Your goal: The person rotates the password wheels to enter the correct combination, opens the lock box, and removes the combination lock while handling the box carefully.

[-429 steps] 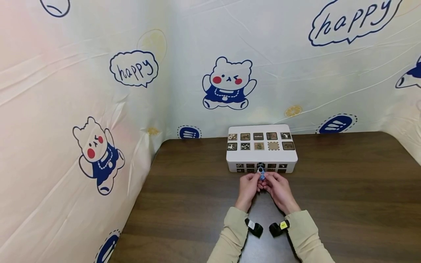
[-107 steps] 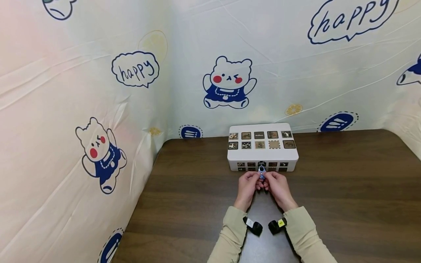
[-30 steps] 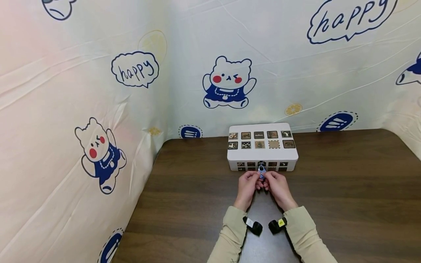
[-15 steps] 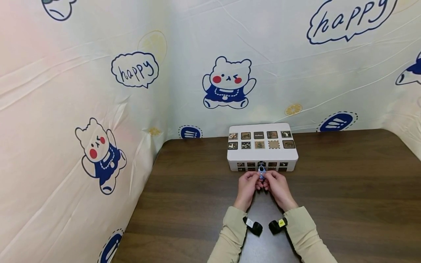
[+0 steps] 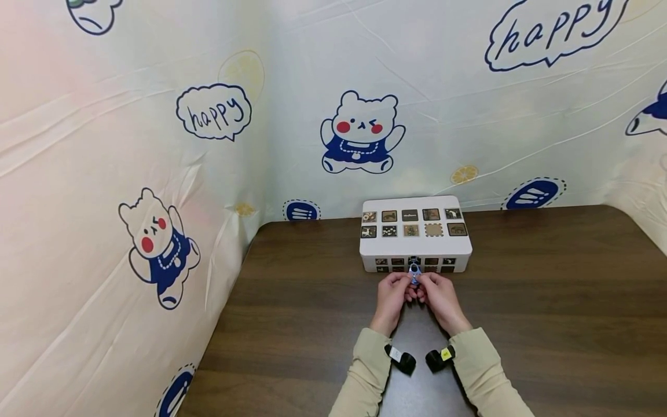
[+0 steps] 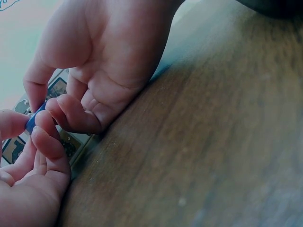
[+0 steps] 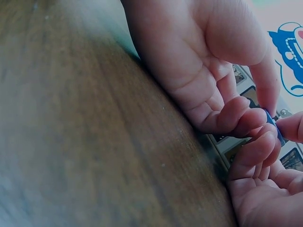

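Note:
In the head view, a small blue padlock (image 5: 414, 274) with a loop-shaped shackle is at the middle of the white box's front (image 5: 383, 247), by the dark latch. My left hand (image 5: 391, 296) pinches the padlock's left side between thumb and curled fingers. From the other side, my right hand (image 5: 440, 296) pinches it the same way. Both wrist views show a thin blue edge of the padlock (image 6: 34, 118) between the fingertips, with most of its body hidden. Whether the shackle is fastened is too small to tell.
The box, printed with dark square pictures, stands at the back of the brown wooden table (image 5: 292, 313), close to the printed curtain (image 5: 292, 145). Black wrist cameras (image 5: 402, 360) are worn at both sleeve cuffs.
Over the last second both hands keep their hold on the padlock, and the box stays put. Compared with the oldest frame, the padlock's shackle looks slightly turned.

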Motion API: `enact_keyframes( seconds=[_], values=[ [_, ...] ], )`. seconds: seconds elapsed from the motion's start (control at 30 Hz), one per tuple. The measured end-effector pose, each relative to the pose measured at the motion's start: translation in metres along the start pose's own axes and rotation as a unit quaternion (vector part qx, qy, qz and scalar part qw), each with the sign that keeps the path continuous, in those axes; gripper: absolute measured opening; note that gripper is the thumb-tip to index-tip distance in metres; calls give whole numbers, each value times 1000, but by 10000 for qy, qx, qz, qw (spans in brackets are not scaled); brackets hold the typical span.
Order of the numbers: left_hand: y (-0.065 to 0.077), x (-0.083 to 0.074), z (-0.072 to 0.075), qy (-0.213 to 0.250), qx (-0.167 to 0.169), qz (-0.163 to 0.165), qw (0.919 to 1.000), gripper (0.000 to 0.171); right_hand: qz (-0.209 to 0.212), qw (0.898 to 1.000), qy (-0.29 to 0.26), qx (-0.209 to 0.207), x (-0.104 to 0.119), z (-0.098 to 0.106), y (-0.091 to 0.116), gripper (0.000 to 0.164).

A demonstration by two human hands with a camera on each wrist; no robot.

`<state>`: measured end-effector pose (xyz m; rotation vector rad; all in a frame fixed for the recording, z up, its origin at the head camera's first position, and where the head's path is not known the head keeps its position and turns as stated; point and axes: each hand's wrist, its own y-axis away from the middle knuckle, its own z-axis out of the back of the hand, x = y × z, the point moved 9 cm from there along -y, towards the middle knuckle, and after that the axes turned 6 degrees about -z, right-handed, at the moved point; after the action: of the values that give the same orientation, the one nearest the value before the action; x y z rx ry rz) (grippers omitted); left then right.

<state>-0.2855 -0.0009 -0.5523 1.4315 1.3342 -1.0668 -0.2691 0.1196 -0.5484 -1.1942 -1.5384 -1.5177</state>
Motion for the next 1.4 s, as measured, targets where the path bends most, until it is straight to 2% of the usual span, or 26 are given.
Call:
enact_keyframes(
  seconds=[0.77,1.13,1.4],
  values=[
    [1,1,0,0,-13,-33,10000,10,68,10000,39,-30,0,0,0,20],
    [0,1,1,-43,7,-147,9999,17,-358,9982,-491,-2,-3,1,2,27],
    [1,1,1,-49,18,-72,10000,12,-239,9996,-154,-21,-2,0,1,21]
  ],
)
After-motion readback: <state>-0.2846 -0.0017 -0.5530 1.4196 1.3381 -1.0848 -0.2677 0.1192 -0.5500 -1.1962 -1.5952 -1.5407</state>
